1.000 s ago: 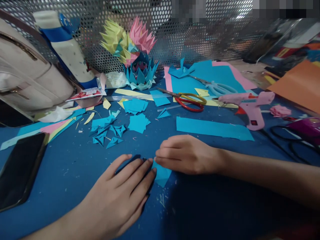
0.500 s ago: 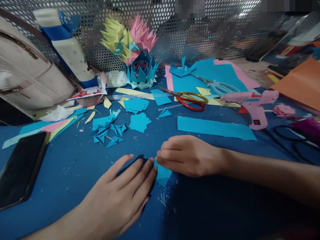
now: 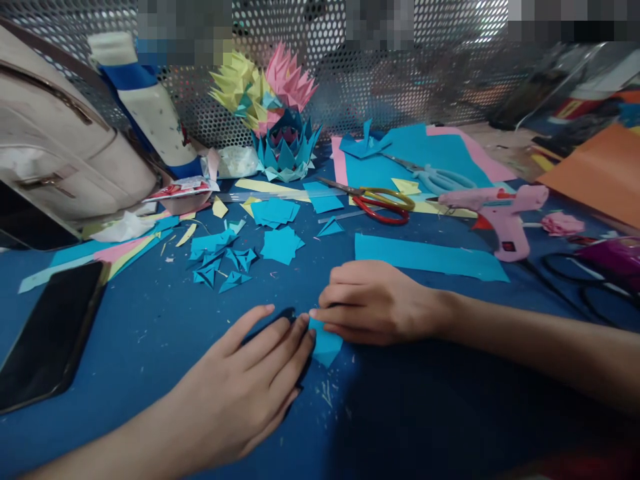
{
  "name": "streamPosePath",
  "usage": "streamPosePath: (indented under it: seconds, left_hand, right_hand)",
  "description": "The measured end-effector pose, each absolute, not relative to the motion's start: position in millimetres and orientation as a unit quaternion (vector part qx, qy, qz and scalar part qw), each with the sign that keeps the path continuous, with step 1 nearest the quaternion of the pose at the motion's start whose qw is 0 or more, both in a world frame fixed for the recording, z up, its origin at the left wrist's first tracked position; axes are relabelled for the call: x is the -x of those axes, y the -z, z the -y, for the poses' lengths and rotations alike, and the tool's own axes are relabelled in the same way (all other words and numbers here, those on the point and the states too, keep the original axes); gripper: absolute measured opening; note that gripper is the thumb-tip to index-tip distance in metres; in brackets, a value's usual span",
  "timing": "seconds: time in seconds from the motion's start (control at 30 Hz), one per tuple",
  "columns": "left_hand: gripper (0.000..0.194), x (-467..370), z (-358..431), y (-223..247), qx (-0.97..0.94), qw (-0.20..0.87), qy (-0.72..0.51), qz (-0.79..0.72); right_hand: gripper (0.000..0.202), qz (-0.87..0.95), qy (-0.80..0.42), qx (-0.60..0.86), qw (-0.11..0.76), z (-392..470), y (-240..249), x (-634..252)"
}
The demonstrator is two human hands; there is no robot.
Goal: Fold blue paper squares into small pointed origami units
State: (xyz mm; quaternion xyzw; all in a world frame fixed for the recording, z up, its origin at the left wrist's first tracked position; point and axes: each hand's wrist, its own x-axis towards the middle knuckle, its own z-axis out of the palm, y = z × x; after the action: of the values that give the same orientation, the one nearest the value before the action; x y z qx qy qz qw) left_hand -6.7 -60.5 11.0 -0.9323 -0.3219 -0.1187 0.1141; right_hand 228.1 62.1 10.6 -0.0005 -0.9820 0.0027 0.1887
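Note:
A small piece of blue paper [image 3: 326, 345] lies on the dark blue tabletop between my two hands. My left hand [image 3: 250, 380] rests palm down with its fingers stretched out, the fingertips at the paper's left edge. Curled over the upper right of the paper is my right hand [image 3: 377, 303], its fingers pinched at the top corner. Part of the paper is hidden under these fingers. Beyond my hands lie several folded blue paper pieces [image 3: 220, 260], a stack of blue paper squares [image 3: 283, 245] and a blue paper strip [image 3: 430, 259].
A pink glue gun [image 3: 505, 213] and red-and-yellow-handled scissors [image 3: 383, 203] lie farther back. A phone [image 3: 55, 333] is at the left, near a pale bag [image 3: 75, 140] and a bottle [image 3: 150, 107]. Folded paper flowers [image 3: 285, 143] stand by the perforated metal panel [image 3: 370, 87].
The camera view has shifted slightly. My right hand's fingers have moved a little up at the paper's top, and more of the paper shows. My left hand stays nearly in place.

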Motion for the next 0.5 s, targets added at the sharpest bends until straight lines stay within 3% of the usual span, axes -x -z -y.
streamPosePath:
  seconds: [0.3,0.37,0.5]
  left_hand:
    - [0.042,7,62,-11,0.931,0.111,0.122,0.325]
    - [0.042,7,63,-10,0.931,0.108,0.124,0.326]
    - [0.04,7,65,-7,0.927,0.108,0.141,0.329]
  right_hand:
    - [0.022,0.998,0.012,0.036,0.042,-54,-41,-227]
    - [0.025,0.998,0.004,0.055,0.043,-53,-37,-227]
    - [0.032,0.972,-0.07,0.168,0.152,-50,-21,-224]
